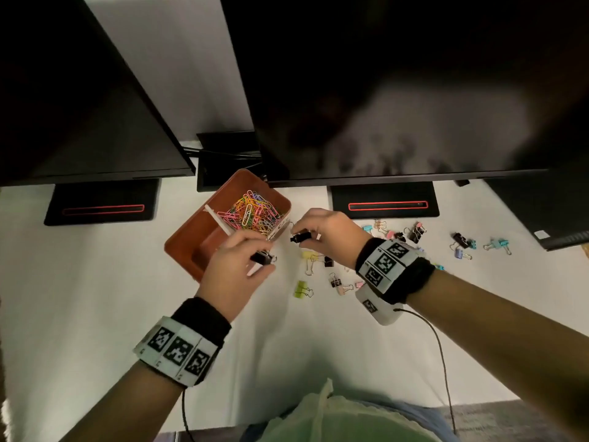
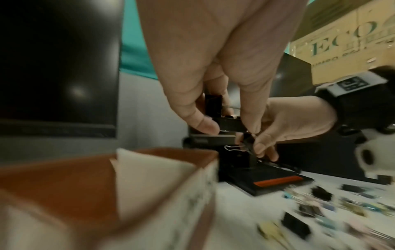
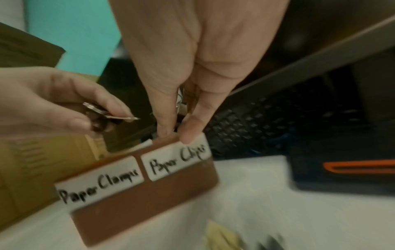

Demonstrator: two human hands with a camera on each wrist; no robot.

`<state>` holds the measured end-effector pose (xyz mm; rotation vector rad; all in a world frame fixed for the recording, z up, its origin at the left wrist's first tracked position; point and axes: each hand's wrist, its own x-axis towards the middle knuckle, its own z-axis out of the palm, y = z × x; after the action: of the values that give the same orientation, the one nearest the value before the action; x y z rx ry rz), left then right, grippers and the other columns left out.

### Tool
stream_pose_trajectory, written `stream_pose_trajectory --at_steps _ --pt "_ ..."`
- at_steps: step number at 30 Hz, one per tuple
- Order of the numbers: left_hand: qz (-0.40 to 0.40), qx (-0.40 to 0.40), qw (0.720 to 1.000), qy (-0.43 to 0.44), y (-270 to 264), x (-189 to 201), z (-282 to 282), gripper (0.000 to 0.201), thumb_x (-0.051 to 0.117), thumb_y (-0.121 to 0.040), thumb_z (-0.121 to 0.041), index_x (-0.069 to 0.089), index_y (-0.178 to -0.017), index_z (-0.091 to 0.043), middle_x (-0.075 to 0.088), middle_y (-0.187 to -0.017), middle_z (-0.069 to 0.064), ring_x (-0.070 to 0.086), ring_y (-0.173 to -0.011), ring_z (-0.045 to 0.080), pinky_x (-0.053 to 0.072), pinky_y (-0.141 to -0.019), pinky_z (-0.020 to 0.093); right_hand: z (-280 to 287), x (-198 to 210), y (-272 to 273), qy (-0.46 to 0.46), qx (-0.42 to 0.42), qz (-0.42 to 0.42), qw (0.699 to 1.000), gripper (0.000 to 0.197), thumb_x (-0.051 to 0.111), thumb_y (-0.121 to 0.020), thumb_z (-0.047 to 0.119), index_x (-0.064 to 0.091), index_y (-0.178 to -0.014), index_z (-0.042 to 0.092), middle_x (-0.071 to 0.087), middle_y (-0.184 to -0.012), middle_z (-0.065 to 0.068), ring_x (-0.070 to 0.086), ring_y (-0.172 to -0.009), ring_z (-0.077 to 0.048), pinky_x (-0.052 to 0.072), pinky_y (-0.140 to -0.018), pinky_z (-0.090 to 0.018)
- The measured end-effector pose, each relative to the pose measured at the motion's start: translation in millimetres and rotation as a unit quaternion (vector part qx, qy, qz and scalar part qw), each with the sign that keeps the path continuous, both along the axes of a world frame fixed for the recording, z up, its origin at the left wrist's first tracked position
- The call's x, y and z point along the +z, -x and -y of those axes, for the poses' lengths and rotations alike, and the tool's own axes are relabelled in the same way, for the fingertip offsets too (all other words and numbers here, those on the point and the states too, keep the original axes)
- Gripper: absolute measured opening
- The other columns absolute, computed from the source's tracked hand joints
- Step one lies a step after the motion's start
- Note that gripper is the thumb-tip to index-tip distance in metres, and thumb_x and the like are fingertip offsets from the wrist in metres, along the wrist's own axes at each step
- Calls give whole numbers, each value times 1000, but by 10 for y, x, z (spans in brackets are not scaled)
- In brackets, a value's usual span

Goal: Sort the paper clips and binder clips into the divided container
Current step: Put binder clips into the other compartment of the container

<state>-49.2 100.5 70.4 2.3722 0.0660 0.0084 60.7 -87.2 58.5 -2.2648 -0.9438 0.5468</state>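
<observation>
A brown divided container [image 1: 180, 247] stands left of centre, labelled "Paper Clamps" [image 3: 100, 185] and "Paper Clips" [image 3: 177, 160]. Its far compartment holds several coloured paper clips [image 1: 255, 212]. My left hand [image 1: 263, 255] hovers at the container's near right corner and pinches a black binder clip [image 1: 262, 258], which shows between thumb and finger [image 2: 229, 124]. My right hand [image 1: 302, 236] is just right of the container and pinches another black binder clip [image 1: 301, 238]. My left hand hides most of the near compartment. Several loose binder clips [image 1: 338, 282] lie on the white table.
Two dark monitors overhang the table's back, their stands at the left [image 1: 102, 204] and right [image 1: 385, 204]. A dark keyboard [image 1: 561, 237] sits at the far right. More coloured binder clips [image 1: 462, 242] are scattered right of my right wrist. A cable [image 1: 439, 346] trails from my right wrist.
</observation>
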Motion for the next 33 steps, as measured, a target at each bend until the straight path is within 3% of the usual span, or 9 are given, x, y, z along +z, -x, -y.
stream_pose_trajectory --at_steps 2,5,8,10,16,20,25,28,33 --pt "9 35 999 -36 -24 97 -255 32 77 -71 -11 69 -102 -14 56 -110 -2 57 -92 10 49 -87 22 -276 116 38 -27 30 7 999 28 68 -82 9 66 -110 11 62 -109 -6 54 -95 -13 41 -88 -18" --pt "-24 96 994 -45 -26 125 -624 34 76 -70 -3 68 -102 -13 57 -111 2 59 -93 14 49 -82 19 -753 234 113 -47 68 7 997 29 66 -83 11 65 -111 13 61 -111 -6 53 -96 -13 43 -91 -24" --pt "-74 96 992 -38 -11 80 -850 43 75 -68 3 66 -108 -11 55 -119 6 60 -101 24 50 -94 36 -1088 299 163 -27 84 -9 996 41 65 -84 10 56 -124 14 55 -119 -8 46 -90 -8 39 -89 -22" --pt "-112 84 989 -44 11 71 -896 46 72 -70 4 64 -112 -12 50 -130 7 56 -112 24 45 -101 38 -1134 316 168 -7 91 -8 996 50 65 -85 14 48 -132 17 50 -126 -7 51 -96 -13 39 -87 -22" --pt "-63 47 997 -5 111 130 -611 42 72 -75 -7 61 -114 -19 53 -115 -3 60 -97 16 51 -91 33 -468 161 7 32 8 41 999 39 62 -86 30 51 -124 28 52 -124 5 56 -97 -12 50 -83 -31" --pt "-105 -46 993 23 101 11 -123 52 71 -78 -21 50 -125 -27 45 -116 -10 53 -96 5 47 -87 21 188 -140 -107 182 -17 8 983 51 65 -84 36 44 -129 28 49 -123 -1 54 -108 -22 49 -91 -36" --pt "-229 -116 966 -44 -6 -417 393 74 72 -74 -34 31 -135 -33 34 -132 -5 46 -114 17 45 -98 36 500 -392 22 251 13 -50 967 68 71 -78 36 36 -137 27 41 -140 -1 44 -125 -22 41 -105 -40" --pt "-278 -103 952 -75 -46 -679 568 66 72 -72 -37 38 -128 -29 37 -127 -3 43 -114 21 44 -97 39 461 -501 99 239 34 -30 970 63 68 -80 33 39 -136 26 44 -137 -2 48 -120 -23 44 -100 -41" --pt "-240 -109 960 -98 -86 -867 602 28 69 -78 -22 57 -103 -18 45 -112 -2 46 -103 18 44 -92 28 328 -590 114 218 6 -24 976 45 64 -84 25 51 -126 21 51 -122 -5 51 -111 -26 47 -91 -40"
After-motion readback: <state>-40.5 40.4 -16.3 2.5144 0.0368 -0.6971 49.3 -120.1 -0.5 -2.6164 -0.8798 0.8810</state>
